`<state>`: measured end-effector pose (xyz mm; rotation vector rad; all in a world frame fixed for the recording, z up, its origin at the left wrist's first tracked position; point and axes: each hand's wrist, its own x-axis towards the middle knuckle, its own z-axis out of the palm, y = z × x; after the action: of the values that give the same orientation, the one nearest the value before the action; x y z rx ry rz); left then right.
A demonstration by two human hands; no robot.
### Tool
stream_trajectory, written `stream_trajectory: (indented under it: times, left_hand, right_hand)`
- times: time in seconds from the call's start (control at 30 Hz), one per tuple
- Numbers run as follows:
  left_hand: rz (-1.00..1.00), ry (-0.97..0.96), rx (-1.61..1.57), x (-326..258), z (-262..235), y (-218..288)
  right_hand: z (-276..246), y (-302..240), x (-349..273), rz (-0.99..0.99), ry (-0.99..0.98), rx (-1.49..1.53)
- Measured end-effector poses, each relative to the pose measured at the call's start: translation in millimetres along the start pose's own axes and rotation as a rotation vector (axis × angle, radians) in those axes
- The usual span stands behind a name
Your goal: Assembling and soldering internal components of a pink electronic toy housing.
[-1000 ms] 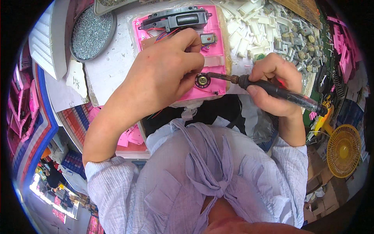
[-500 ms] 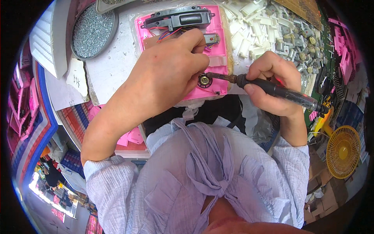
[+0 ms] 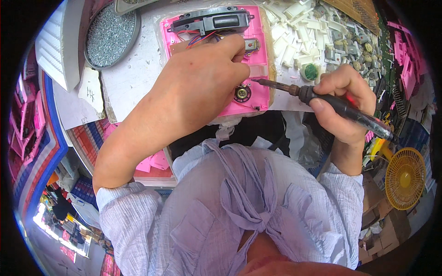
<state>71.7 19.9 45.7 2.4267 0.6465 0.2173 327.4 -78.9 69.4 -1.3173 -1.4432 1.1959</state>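
Note:
My right hand [image 3: 345, 103] is closed around the dark handle of a soldering iron [image 3: 338, 105], whose thin tip is over the right part of a pink plastic housing [image 3: 257, 32]. My left hand [image 3: 202, 80] lies across the middle of that housing, fingers bent and pinched together; what they hold is hidden. Just below its fingertips sits a small round speaker [image 3: 242, 93] with a metal centre. Along the far side of the housing runs a black plastic part [image 3: 225, 20]. Red and blue wires [image 3: 198, 39] pass under my left hand, and a small motor [image 3: 251, 44] shows beside its knuckles.
A round tray of small screws [image 3: 108, 39] stands at the far left. White plastic parts [image 3: 299, 34] and small grey motors [image 3: 354, 50] are heaped to the right, near a small round green thing [image 3: 310, 71]. A yellow fan [image 3: 405, 178] is at the right.
The soldering iron in my right hand has drawn back to the right, its tip leaving the speaker's edge. The round green thing now shows. My left hand has shifted only slightly.

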Motion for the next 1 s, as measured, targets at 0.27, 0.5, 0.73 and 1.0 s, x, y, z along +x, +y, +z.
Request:
stream_trajectory:
  times: [0.27,0.5,0.73,1.0]
  left_hand:
    - [-0.013,0.012,-0.022,-0.5,-0.5,0.0]
    - [-0.015,-0.006,-0.033,-1.3,-5.1,0.4]
    - [-0.018,-0.009,-0.04,-4.1,-6.6,-0.4]
    - [-0.032,0.013,-0.023,-1.9,0.4,3.8]
  right_hand:
    - [-1.8,5.0,-7.4,-0.077,0.004,0.02]
    - [-0.8,5.0,-6.5,-0.091,0.024,0.03]
    - [-0.2,3.5,-1.6,-0.143,-0.012,-0.061]
    - [9.7,0.5,3.3,-0.076,-0.057,-0.12]
